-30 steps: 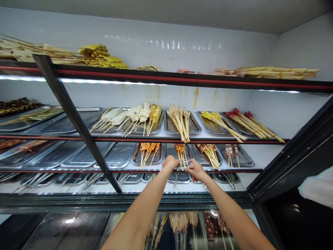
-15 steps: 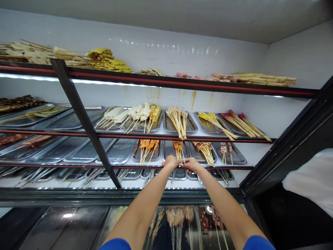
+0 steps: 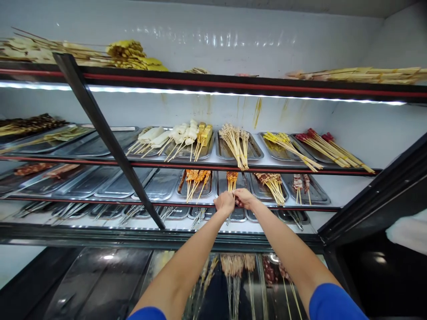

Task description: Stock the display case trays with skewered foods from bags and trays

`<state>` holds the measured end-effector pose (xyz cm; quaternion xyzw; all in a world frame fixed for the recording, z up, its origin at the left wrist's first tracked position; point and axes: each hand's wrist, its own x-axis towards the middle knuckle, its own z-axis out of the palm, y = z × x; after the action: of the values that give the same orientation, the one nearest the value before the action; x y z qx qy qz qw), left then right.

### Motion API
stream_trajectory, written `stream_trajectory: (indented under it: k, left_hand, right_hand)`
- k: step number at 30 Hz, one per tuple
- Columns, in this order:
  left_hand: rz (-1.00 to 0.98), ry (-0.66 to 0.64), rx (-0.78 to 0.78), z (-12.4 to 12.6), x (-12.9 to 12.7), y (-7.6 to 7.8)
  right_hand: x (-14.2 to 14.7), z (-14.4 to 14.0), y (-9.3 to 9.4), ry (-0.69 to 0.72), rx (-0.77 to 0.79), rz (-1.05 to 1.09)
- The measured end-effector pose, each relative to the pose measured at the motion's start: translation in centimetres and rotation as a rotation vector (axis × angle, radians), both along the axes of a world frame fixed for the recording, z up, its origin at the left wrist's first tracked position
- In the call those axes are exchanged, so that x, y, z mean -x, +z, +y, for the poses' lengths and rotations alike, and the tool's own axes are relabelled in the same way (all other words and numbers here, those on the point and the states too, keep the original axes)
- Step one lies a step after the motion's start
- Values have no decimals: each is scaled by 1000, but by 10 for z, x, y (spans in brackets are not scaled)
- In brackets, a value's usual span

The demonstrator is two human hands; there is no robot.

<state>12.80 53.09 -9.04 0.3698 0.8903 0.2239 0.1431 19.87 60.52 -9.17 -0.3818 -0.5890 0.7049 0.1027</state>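
Note:
Both hands meet at the lower display shelf, at the stick ends of a small bunch of orange meat skewers [image 3: 232, 179]. My left hand [image 3: 224, 202] is closed over the ends of the sticks, its back toward me. Beside it, my right hand [image 3: 245, 198] pinches at the same sticks, thumb and finger touching the left hand. The meat end of the bunch lies on a metal tray [image 3: 245, 181]. To its left is another tray of orange skewers [image 3: 197, 180]; to its right are brown meat skewers [image 3: 271, 184]. Most fingertips are hidden.
Just above runs the middle shelf edge [image 3: 233, 166], with pale skewers [image 3: 237, 141] overhanging it. A slanted black post [image 3: 110, 138] crosses the shelves at left. Below are trays with metal skewers [image 3: 199, 217] and a glass-topped case [image 3: 100, 280]. White cloth or plastic [image 3: 408, 231] hangs at right.
The view has come closer and tilted down a little. My hands have drawn together on the skewer ends, the left now wrapped further over them.

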Motion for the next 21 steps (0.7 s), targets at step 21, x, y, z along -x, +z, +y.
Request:
stream_trajectory:
  k: [21]
  left_hand:
    - [277, -383, 65, -10, 15, -6]
  right_hand:
    - [-25, 43, -12, 172, -532, -337]
